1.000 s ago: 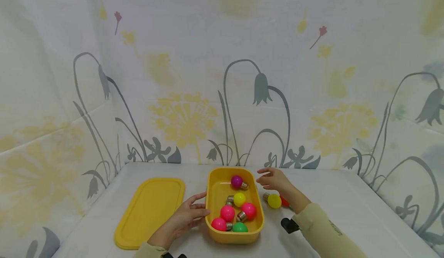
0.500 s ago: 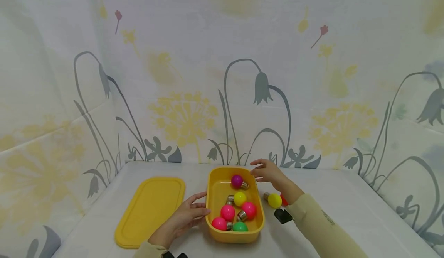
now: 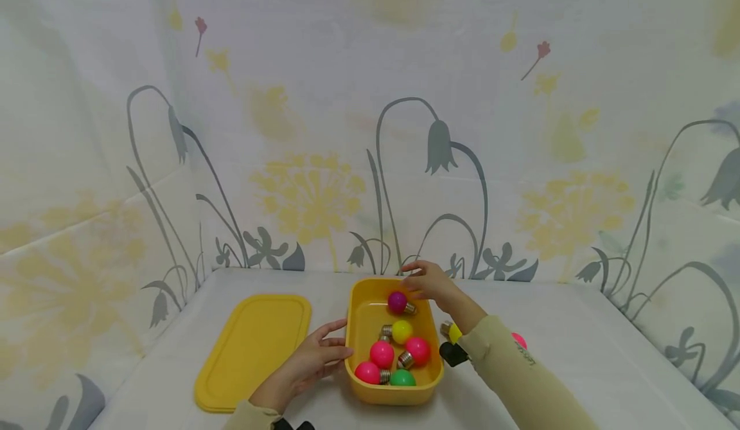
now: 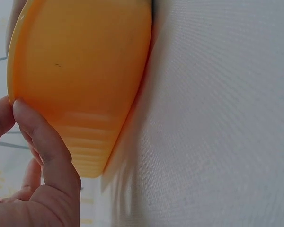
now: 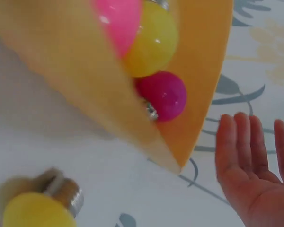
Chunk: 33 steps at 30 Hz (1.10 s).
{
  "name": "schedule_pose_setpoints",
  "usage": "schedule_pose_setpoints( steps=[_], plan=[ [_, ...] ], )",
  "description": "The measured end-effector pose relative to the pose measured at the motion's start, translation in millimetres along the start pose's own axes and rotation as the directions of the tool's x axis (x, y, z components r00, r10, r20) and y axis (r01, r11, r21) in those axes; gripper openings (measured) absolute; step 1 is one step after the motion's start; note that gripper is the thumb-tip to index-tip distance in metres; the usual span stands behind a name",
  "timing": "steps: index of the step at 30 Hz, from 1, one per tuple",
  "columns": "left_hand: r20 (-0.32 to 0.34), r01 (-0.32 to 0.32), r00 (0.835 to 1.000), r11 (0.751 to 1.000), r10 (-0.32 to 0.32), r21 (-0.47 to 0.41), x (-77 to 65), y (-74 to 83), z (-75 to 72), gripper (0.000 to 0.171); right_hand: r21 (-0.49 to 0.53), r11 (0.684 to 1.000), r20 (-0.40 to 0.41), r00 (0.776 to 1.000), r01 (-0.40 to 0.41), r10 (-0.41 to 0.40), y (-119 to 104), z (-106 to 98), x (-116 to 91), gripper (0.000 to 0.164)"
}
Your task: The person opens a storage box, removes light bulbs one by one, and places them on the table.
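Observation:
My left hand (image 3: 309, 362) touches the left rim of a deep yellow plastic box (image 3: 355, 314) with its fingertips. Its thumb tip lies against the box wall (image 4: 90, 56) in the left wrist view. Inside the box are several coloured light bulbs with metal screw bases: a purple bulb (image 3: 397, 302) at the far end, a yellow bulb (image 3: 403, 331), pink bulbs (image 3: 382, 355) and a green bulb (image 3: 403, 378). My right hand (image 3: 435, 283) is at the box's far right corner, near the purple bulb. Its fingers are extended and hold nothing in the right wrist view.
A flat yellow lid (image 3: 254, 349) lies left of the box on the white table (image 3: 578, 327). Right of the box, a yellow bulb (image 5: 38, 210) lies partly behind my sleeve. A pink bulb (image 3: 519, 340) shows beyond the forearm. Floral cloth (image 3: 289, 128) hangs behind.
My right hand has moved left and slightly away, from beside the box to its far right corner. My left hand stays at the left rim. The bulbs in the box keep their places.

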<state>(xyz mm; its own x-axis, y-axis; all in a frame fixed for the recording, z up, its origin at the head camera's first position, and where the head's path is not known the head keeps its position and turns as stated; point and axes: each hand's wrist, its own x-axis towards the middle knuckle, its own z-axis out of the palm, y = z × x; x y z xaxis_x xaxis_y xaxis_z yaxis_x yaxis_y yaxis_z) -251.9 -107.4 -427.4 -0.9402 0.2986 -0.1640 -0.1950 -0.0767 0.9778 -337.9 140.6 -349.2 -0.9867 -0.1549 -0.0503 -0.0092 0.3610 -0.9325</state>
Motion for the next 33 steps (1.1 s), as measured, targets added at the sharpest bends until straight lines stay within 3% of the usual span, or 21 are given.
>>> schedule_pose_setpoints(
  steps=[9, 25, 33],
  plan=[
    [0.0, 0.005, 1.0, 1.0, -0.005, -0.002, 0.6, -0.1, -1.2, 0.066, 0.029, 0.999, -0.011, 1.0, -0.016, 0.016, -5.0, 11.1, 9.1, 0.033],
    [-0.027, 0.019, 0.999, 1.0, -0.019, 0.0, 1.7, 0.9, 0.6, 0.064, 0.047, 0.998, -0.008, 0.999, -0.05, 0.05, 18.2, 33.4, 31.5, 0.033],
    [-0.031, 0.019, 0.999, 1.0, -0.019, -0.02, 1.9, -1.2, -0.3, 0.063, 0.043, 0.995, 0.046, 0.995, -0.087, 0.085, 15.6, 43.3, 28.9, 0.033]
  ],
)
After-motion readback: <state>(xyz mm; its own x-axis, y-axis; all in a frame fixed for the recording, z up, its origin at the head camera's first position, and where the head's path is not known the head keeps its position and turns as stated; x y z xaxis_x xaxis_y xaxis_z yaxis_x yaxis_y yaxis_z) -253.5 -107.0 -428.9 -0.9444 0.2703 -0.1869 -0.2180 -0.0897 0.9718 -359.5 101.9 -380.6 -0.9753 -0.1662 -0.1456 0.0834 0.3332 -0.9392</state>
